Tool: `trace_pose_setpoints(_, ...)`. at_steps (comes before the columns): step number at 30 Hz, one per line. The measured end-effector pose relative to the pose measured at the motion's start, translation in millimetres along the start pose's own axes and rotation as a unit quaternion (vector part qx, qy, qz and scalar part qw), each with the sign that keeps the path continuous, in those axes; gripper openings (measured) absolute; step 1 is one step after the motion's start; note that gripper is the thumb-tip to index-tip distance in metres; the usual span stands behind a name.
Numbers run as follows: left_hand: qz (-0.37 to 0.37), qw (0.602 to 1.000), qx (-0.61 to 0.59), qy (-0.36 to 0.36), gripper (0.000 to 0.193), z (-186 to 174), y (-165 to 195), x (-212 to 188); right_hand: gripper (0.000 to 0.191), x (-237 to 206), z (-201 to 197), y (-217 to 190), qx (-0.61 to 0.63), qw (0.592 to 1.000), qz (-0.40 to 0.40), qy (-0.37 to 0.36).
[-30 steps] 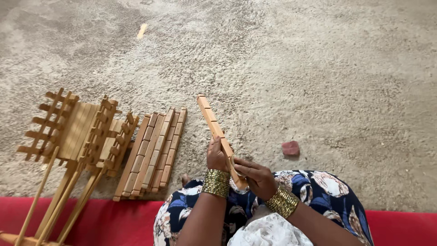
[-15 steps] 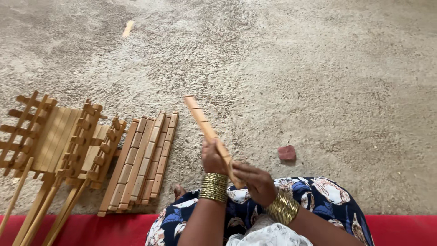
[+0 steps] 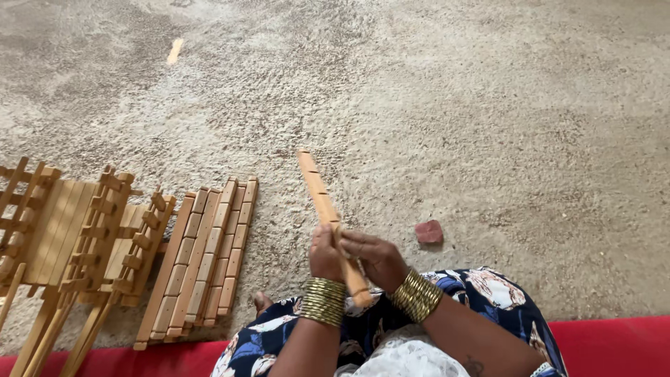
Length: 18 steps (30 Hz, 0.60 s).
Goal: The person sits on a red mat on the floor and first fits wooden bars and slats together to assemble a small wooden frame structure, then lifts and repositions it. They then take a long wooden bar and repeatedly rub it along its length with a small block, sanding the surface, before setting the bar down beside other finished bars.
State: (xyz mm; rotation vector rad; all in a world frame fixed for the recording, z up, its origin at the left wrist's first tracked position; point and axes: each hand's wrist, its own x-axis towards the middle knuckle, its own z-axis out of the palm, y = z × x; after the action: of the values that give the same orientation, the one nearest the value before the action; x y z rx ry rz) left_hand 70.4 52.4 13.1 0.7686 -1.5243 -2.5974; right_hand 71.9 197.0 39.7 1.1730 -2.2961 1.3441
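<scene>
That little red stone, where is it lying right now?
The red stone lies on the sandy ground just right of the hands, beyond the person's patterned lap.

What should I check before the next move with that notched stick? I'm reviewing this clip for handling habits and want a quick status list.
1. Both hands on the notched wooden stick: ok. The left hand and right hand both wrap its lower half.
2. Stick's far end free: ok. It points up and away over the bare sandy ground, touching nothing.
3. Grip firmness: cannot tell. The fingers hide the contact.
4. Row of notched slats within reach: ok. They lie flat on the person's left.
5. Assembled wooden frames out of the way: ok. They sit further left.
6. Small red block: ok. It lies apart from both hands.
</scene>
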Motion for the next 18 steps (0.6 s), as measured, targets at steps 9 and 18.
trace_pose_setpoints(9,0.058,0.991,-0.109,-0.041,0.04,-15,7,14,0.026,-9,-1,-6,0.038,0.998,-0.036,-0.039)
trace_pose_setpoints(18,0.008,0.997,0.064,-0.035,0.049,-1,-2,4,0.033,2,-12,2,0.005,1.0,0.01,0.006)
